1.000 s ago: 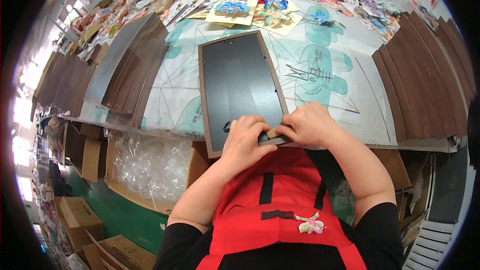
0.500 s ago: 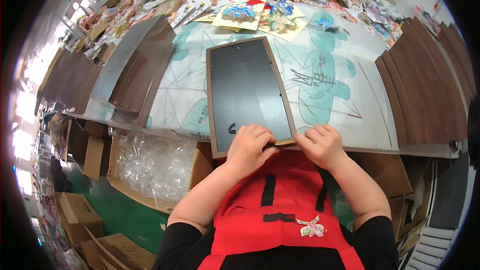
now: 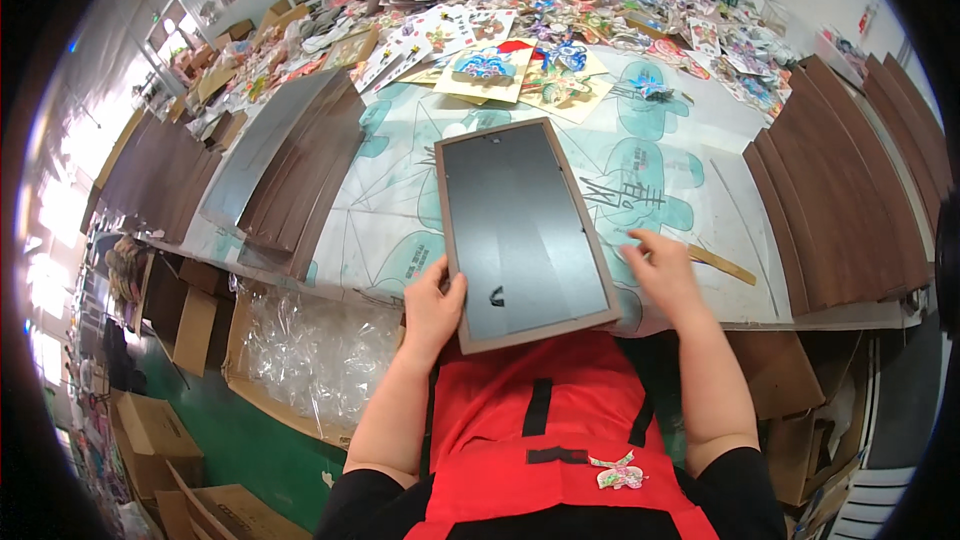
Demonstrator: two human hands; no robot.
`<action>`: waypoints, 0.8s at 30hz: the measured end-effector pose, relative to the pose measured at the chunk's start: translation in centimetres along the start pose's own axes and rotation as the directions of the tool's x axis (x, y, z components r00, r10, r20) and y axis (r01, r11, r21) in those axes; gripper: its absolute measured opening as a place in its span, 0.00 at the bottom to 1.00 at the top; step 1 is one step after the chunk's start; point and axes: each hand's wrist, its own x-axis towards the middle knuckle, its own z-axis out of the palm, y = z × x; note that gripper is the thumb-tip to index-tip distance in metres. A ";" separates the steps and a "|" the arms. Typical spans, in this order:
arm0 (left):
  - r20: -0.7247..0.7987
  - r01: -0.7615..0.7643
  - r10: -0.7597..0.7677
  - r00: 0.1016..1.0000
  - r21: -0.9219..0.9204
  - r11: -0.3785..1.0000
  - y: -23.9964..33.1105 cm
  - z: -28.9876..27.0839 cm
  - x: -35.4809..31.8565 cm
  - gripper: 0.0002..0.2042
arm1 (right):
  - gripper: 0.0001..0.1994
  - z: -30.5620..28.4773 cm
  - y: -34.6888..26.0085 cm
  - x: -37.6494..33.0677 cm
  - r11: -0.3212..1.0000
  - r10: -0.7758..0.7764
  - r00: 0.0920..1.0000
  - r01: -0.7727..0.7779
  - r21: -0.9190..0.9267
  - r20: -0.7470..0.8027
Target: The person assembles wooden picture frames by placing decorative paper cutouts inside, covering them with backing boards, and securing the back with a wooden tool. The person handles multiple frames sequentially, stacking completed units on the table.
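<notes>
- Since a second ago the right hand (image 3: 664, 275) has come off the lower edge of the picture frame (image 3: 520, 232) and moved out to the right; the frame itself has swung a little, its top now leaning left.
- Picture frame: a flat brown-edged rectangle with a dark backing panel, lying face down on the bench (image 3: 720, 180), its near end jutting past the bench edge toward the red apron (image 3: 560, 420).
- Handling, as a judgement: stiff and fairly light, but probably glazed on the hidden face, so fragile at corners and under twisting. The wooden rim is the safe hold; the thin backing could flex if pressed in the middle.
- Left hand (image 3: 432, 308) grasps the lower left corner, thumb lying on the rim.
- Right hand is released, fingers spread, hovering just beside the frame's right edge and near a pale wooden stick (image 3: 722, 265); whether it touches the bench I cannot tell.
- Brown wood-grain boards (image 3: 840, 210) are stacked to the right, more boards (image 3: 300, 160) to the left.
- Coloured paper cut-outs (image 3: 520, 50) cover the far end.
</notes>
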 end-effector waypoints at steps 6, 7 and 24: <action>0.047 -0.025 0.025 0.999 -0.002 1.000 3.3 1.4 -1.9 0.18 | 0.17 2.2 -2.0 0.3 0.944 -0.016 0.999 0.026 -0.329 0.036; 0.041 -0.024 0.024 0.999 -0.010 1.000 3.1 1.5 -2.0 0.18 | 0.17 2.2 -1.9 0.2 0.939 -0.033 0.998 0.046 -0.341 0.045; -0.034 -0.047 0.051 0.998 0.113 0.992 -2.3 3.8 11.4 0.25 | 0.21 2.4 -0.3 4.6 0.993 0.119 0.992 -0.118 -0.023 0.040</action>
